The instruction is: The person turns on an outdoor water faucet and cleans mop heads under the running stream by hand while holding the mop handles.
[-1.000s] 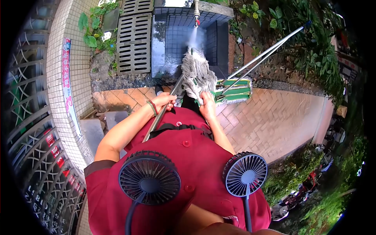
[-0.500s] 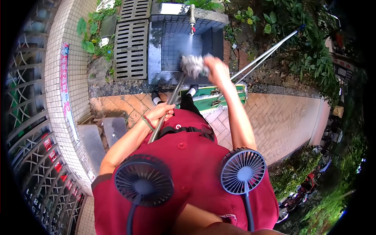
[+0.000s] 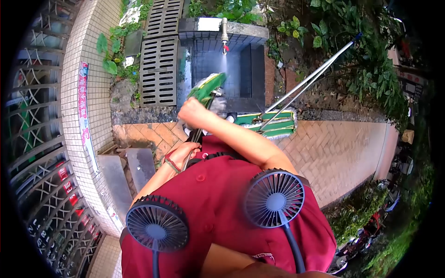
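A mop head (image 3: 208, 88) with a green backing and grey strands is over the near left part of the tiled basin (image 3: 241, 69). My right hand (image 3: 193, 112) is closed on the near end of the mop head, its arm reaching across my body. Lower down, my left hand (image 3: 184, 153) grips the metal mop pole (image 3: 189, 160) close to my waist. Water runs from the tap (image 3: 225, 46) with a red handle, just beyond the mop head. Two flat green mops (image 3: 278, 125) lie on the paving by the basin, their poles slanting up to the right.
Left of the basin is a slotted drain grate (image 3: 159, 69). A white-tiled low wall (image 3: 88, 116) and a metal lattice gate stand further left. Plants (image 3: 371, 69) grow at the right, beside brick paving (image 3: 333, 143). Two fans (image 3: 276, 199) hang at my chest.
The mop head has turned so its green backing shows. My right hand has moved left across my body and now grips it. My left hand stays on the pole.
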Motion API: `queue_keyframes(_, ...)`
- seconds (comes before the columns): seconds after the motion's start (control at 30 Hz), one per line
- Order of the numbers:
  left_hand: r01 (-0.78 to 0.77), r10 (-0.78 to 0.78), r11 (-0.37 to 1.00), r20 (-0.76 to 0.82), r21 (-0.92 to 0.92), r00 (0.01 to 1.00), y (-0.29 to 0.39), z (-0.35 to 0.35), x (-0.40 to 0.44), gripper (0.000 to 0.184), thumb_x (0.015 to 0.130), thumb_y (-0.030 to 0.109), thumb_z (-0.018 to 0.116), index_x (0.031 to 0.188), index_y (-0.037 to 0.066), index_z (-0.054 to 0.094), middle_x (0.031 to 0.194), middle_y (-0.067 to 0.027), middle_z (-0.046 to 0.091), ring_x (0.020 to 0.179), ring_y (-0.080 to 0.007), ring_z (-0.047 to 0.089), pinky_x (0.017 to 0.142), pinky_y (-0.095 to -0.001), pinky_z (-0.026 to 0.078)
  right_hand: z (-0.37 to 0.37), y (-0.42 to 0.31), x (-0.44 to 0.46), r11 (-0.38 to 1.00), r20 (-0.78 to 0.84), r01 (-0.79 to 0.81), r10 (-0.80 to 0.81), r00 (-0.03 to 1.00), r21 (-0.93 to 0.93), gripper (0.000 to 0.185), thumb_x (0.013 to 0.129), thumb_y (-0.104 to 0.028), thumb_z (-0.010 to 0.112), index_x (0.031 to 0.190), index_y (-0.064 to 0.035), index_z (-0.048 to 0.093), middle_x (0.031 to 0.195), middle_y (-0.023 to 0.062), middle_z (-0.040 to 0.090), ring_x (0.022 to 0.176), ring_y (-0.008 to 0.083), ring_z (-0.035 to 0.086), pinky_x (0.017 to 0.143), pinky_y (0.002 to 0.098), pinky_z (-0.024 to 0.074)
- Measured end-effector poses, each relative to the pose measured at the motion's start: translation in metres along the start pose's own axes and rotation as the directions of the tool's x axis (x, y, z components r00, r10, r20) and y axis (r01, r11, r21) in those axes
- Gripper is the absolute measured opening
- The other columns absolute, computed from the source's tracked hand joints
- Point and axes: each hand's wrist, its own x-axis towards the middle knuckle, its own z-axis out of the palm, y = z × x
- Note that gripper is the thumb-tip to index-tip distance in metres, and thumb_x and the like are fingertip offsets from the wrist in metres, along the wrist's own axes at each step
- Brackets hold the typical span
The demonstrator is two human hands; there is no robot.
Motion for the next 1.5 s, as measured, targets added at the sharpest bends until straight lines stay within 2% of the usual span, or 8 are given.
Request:
queue_keyframes(0.3, -0.089, 0.087, 0.993, 0.032, 0.073, 0.996, 0.046, 0.028, 0.034, 0.016, 0.085, 0.01, 0.047, 0.07, 0.007, 0.044, 0.059, 0.0026, 0.044, 0.046, -0.0052, 0.038, 0.038, -0.0179, 0.03, -0.009, 0.066, -0.031, 0.994, -0.383, -0.105, 0.112, 0.917, 0.038, 0.007, 0.063, -0.014, 0.058, 0.059, -0.0096, 0.062, 0.063, 0.0066, 0.06, 0.066, 0.0223, 0.06, 0.058, 0.0343, 0.0455)
queue_keyframes(0.33, -0.077, 0.075, 0.997, 0.072, 0.019, 0.995, 0.051, 0.027, 0.042, 0.014, 0.085, 0.009, 0.045, 0.072, 0.008, 0.04, 0.058, 0.0014, 0.043, 0.044, -0.005, 0.038, 0.037, -0.0191, 0.03, 0.003, 0.066, -0.032, 0.988, -0.263, -0.138, 0.151, 0.953, 0.067, 0.008, 0.063, -0.013, 0.059, 0.071, -0.0102, 0.059, 0.071, 0.0062, 0.059, 0.073, 0.0226, 0.059, 0.061, 0.0343, 0.0459)
queue_keyframes(0.43, -0.035, 0.037, 0.998, -0.047, 0.058, 0.998, 0.063, 0.028, 0.06, 0.014, 0.087, 0.011, 0.044, 0.073, 0.008, 0.042, 0.059, 0.0012, 0.043, 0.045, -0.0058, 0.037, 0.037, -0.0198, 0.03, 0.036, 0.064, -0.039, 0.967, -0.306, -0.162, 0.217, 0.927, 0.194, 0.01, 0.062, -0.011, 0.059, 0.071, -0.0102, 0.059, 0.072, 0.006, 0.058, 0.074, 0.0223, 0.059, 0.061, 0.0344, 0.0469)
queue_keyframes(0.47, -0.002, 0.008, 0.996, -0.063, 0.088, 0.998, 0.067, 0.028, 0.063, 0.014, 0.087, 0.011, 0.044, 0.074, 0.008, 0.042, 0.059, 0.001, 0.043, 0.045, -0.006, 0.038, 0.037, -0.0195, 0.031, 0.045, 0.066, -0.037, 0.953, -0.168, -0.192, 0.234, 0.958, 0.233, 0.013, 0.06, -0.01, 0.061, 0.072, -0.0098, 0.058, 0.071, 0.0059, 0.058, 0.074, 0.0227, 0.058, 0.061, 0.0345, 0.048)
queue_keyframes(0.7, -0.004, 0.008, 0.997, -0.051, 0.08, 0.999, 0.078, 0.03, 0.062, 0.011, 0.087, 0.012, 0.044, 0.077, 0.009, 0.042, 0.06, 0.0013, 0.044, 0.044, -0.0062, 0.039, 0.037, -0.0194, 0.031, 0.023, 0.086, -0.025, 0.947, -0.141, -0.147, 0.194, 0.971, 0.287, 0.012, 0.062, -0.009, 0.06, 0.074, -0.0086, 0.061, 0.073, 0.0099, 0.061, 0.072, 0.0253, 0.062, 0.061, 0.0363, 0.0498)
queue_keyframes(1.03, -0.049, 0.049, 0.999, -0.015, 0.01, 0.999, 0.096, 0.033, 0.063, 0.01, 0.088, 0.013, 0.046, 0.081, 0.007, 0.043, 0.064, -0.001, 0.047, 0.046, -0.0079, 0.041, 0.037, -0.021, 0.033, -0.024, 0.164, -0.029, 0.89, -0.245, -0.257, 0.364, 0.899, 0.378, 0.018, 0.059, -0.004, 0.058, 0.076, -0.0115, 0.058, 0.074, 0.0084, 0.061, 0.077, 0.0267, 0.06, 0.064, 0.0382, 0.0481)
queue_keyframes(1.23, -0.024, 0.024, 1.0, -0.013, -0.018, 1.0, 0.089, 0.013, 0.058, 0.009, 0.088, 0.013, 0.045, 0.081, 0.007, 0.044, 0.065, -0.0011, 0.046, 0.047, -0.0076, 0.039, 0.039, -0.0205, 0.033, 0.003, 0.11, -0.006, 0.889, -0.179, -0.28, 0.361, 0.915, 0.363, 0.016, 0.058, -0.004, 0.058, 0.073, -0.0084, 0.058, 0.072, 0.0095, 0.06, 0.076, 0.0273, 0.06, 0.063, 0.0383, 0.0487)
queue_keyframes(1.5, 0.01, -0.007, 0.996, 0.032, -0.093, 0.999, 0.074, -0.016, 0.063, 0.011, 0.088, 0.013, 0.045, 0.079, 0.006, 0.046, 0.065, -0.0009, 0.046, 0.048, -0.0076, 0.04, 0.04, -0.0203, 0.033, 0.047, 0.049, -0.002, 0.889, -0.23, -0.223, 0.333, 0.914, 0.4, 0.019, 0.057, -0.003, 0.059, 0.075, -0.0076, 0.055, 0.072, 0.0076, 0.057, 0.074, 0.027, 0.057, 0.062, 0.0367, 0.048)
